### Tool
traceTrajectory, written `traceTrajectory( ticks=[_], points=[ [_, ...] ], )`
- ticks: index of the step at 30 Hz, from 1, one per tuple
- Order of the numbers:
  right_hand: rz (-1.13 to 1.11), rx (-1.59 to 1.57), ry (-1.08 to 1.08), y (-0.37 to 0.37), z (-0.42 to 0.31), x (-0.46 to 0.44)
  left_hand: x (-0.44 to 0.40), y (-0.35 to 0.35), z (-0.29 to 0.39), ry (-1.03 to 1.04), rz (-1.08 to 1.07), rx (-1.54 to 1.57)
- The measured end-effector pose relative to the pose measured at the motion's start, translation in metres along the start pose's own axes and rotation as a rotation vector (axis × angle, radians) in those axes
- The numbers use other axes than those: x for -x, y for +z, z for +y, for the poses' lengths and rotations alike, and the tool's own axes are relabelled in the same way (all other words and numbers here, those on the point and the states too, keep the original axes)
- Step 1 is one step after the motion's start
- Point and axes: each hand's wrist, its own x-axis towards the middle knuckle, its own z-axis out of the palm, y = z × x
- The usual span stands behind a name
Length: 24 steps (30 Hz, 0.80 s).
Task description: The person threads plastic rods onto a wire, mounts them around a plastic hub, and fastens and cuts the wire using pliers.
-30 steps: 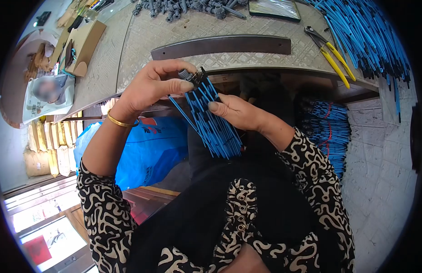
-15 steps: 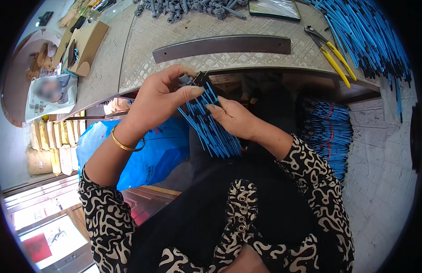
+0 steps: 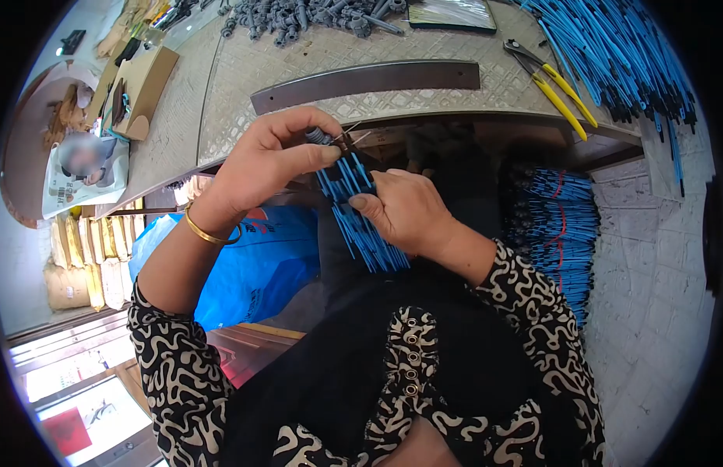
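A bundle of thin blue sticks with black sections (image 3: 367, 237) hangs slanted below the table's front edge. Around its upper part my right hand (image 3: 408, 206) is closed, thumb on top. My left hand (image 3: 272, 159) is curled at the bundle's upper end, thumb against the black tips. Between its fingers is a small grey ribbed piece (image 3: 318, 136), partly hidden. Thin wire-like ends (image 3: 357, 131) stick out past the black tips beside it. How far the fingers overlap the sticks cannot be made out.
On the table lie a dark curved strip (image 3: 369, 80), yellow-handled pliers (image 3: 560, 97), grey ribbed parts (image 3: 314, 17) and a heap of blue sticks (image 3: 610, 50). Tied blue bundles (image 3: 562, 222) stand below right. A blue plastic bag (image 3: 260, 268) is below left.
My right hand has turned so more of its back shows, and it wraps further round the bundle. The wire-like ends stand out more. The whole view has shifted slightly.
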Motion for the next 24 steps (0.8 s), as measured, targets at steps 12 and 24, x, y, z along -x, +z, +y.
traceTrajectory(
  ticks=[12, 24],
  points=[
    [-0.402, -0.225, 0.099, -0.005, 0.013, -0.020, 0.000, -0.021, -0.016, 0.003, -0.106, -0.026],
    [0.030, -0.180, 0.102, 0.020, 0.004, -0.004, -0.007, -0.022, -0.025, -0.003, -0.061, -0.006]
  ],
)
